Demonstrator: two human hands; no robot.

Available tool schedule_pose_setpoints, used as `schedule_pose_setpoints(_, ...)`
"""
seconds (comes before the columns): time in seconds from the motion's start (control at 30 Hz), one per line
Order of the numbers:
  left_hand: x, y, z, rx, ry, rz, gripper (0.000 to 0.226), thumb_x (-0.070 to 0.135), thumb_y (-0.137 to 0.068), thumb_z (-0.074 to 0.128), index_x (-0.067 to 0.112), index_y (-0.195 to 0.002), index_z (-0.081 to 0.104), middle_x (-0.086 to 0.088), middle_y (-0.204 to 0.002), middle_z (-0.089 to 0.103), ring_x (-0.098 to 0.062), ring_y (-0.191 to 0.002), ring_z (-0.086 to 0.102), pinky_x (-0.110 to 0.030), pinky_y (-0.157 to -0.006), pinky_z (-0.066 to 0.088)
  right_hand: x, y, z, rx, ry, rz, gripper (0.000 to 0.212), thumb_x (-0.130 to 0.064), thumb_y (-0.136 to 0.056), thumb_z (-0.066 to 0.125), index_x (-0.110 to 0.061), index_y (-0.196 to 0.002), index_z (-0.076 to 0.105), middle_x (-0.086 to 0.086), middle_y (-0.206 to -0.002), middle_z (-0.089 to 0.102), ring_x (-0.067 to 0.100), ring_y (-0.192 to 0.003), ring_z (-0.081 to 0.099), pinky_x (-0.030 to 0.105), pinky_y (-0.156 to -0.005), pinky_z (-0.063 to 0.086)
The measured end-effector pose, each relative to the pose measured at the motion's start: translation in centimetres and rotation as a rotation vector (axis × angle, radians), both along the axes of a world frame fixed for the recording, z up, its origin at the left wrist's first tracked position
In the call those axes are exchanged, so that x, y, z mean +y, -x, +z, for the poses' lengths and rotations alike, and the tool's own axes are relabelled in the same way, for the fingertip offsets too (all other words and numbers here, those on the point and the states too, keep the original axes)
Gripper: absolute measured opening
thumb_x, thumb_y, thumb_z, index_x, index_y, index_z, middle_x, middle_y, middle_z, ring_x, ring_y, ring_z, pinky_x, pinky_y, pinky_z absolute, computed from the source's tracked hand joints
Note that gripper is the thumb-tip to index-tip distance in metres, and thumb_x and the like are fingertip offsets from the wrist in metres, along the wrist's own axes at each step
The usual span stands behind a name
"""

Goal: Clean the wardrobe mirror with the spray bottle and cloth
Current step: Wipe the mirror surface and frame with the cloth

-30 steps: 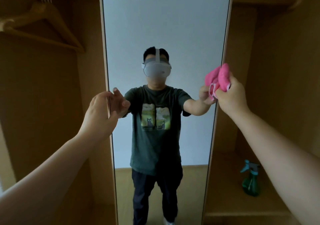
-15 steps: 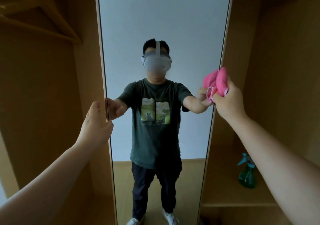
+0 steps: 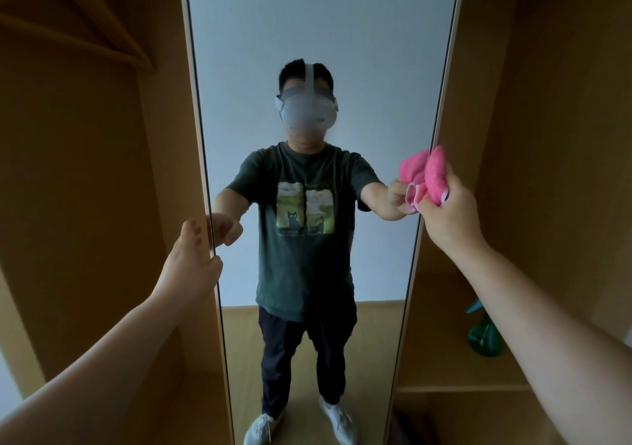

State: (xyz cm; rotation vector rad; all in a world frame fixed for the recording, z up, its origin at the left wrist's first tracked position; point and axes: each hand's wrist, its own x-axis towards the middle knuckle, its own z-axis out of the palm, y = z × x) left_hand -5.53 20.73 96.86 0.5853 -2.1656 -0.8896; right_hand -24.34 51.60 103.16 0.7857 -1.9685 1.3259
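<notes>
The tall wardrobe mirror stands straight ahead in a pale wooden frame and reflects me. My left hand grips the mirror's left edge at mid height, thumb on the glass side. My right hand holds a bunched pink cloth against the mirror's right edge. The green spray bottle stands on a wardrobe shelf at the lower right, partly hidden behind my right forearm.
Open wooden wardrobe compartments flank the mirror. A wooden hanger hangs at the upper left. The shelf on the right carries only the bottle.
Both hands have slid down the mirror's edges, the left from about shoulder height of the reflection to waist height. The view has tilted downward, so the reflected shoes show.
</notes>
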Motion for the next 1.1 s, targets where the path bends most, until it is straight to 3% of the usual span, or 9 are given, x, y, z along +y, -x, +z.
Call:
schedule_pose_setpoints(0.2, 0.2, 0.1, -1.2, -0.024, 0.003, 0.000, 0.056, -0.003, -0.084, 0.058, 0.015, -0.133, 0.036, -0.009, -0.127, 0.055, -0.025, -0.106, 0.057, -0.045, -0.081, 0.055, 0.0, -0.2, -1.3, -0.026, -0.010, -0.006, 0.054, -0.012, -0.092, 0.063, -0.012, -0.143, 0.044, 0.004, -0.110, 0.064, 0.015, -0.103, 0.061, 0.024, -0.092, 0.047)
schedule_pose_setpoints(0.37, -0.1, 0.5, -2.1, -0.028, 0.007, -0.043, 0.059, -0.003, -0.083, 0.058, 0.019, -0.134, 0.037, -0.001, -0.130, 0.056, -0.023, -0.116, 0.055, -0.047, -0.088, 0.053, 0.1, -0.3, -2.3, -0.036, -0.015, -0.004, 0.059, -0.013, -0.093, 0.061, -0.013, -0.147, 0.038, 0.008, -0.114, 0.065, 0.018, -0.106, 0.061, 0.031, -0.098, 0.049)
schedule_pose_setpoints(0.5, -0.3, 0.8, -2.9, -0.022, 0.015, -0.061, 0.058, -0.002, -0.083, 0.058, 0.019, -0.133, 0.037, -0.002, -0.131, 0.055, -0.023, -0.117, 0.054, -0.047, -0.091, 0.051, 0.1, -0.3, -3.2, -0.031, -0.017, 0.002, 0.060, -0.012, -0.093, 0.062, -0.012, -0.148, 0.038, 0.001, -0.108, 0.062, 0.013, -0.100, 0.060, 0.023, -0.092, 0.047)
schedule_pose_setpoints(0.83, -0.6, 1.5, -4.8, 0.016, 0.006, -0.150, 0.057, -0.004, -0.082, 0.056, 0.023, -0.130, 0.041, 0.008, -0.131, 0.055, -0.009, -0.124, 0.050, -0.033, -0.097, 0.042, -0.1, -0.4, -5.0, -0.052, -0.005, -0.002, 0.057, -0.008, -0.091, 0.064, -0.010, -0.144, 0.042, 0.004, -0.105, 0.064, 0.012, -0.096, 0.060, 0.022, -0.089, 0.048)
schedule_pose_setpoints(1.0, -0.4, 1.7, -5.4, 0.060, -0.024, -0.167, 0.055, -0.003, -0.081, 0.054, 0.024, -0.127, 0.040, 0.010, -0.127, 0.056, -0.005, -0.121, 0.051, -0.033, -0.098, 0.044, -0.1, -0.1, -6.1, -0.055, -0.017, -0.034, 0.052, -0.011, -0.093, 0.063, -0.007, -0.141, 0.045, -0.001, -0.101, 0.062, 0.009, -0.093, 0.060, 0.003, -0.079, 0.042)
schedule_pose_setpoints(1.1, -0.4, 1.7, -5.8, 0.070, -0.021, -0.169, 0.056, -0.004, -0.080, 0.054, 0.024, -0.126, 0.040, 0.010, -0.125, 0.057, -0.004, -0.119, 0.052, -0.029, -0.094, 0.043, -0.1, -0.2, -7.0, -0.033, -0.028, -0.050, 0.045, -0.010, -0.092, 0.063, -0.003, -0.135, 0.050, -0.002, -0.096, 0.061, 0.011, -0.091, 0.061, 0.005, -0.077, 0.043)
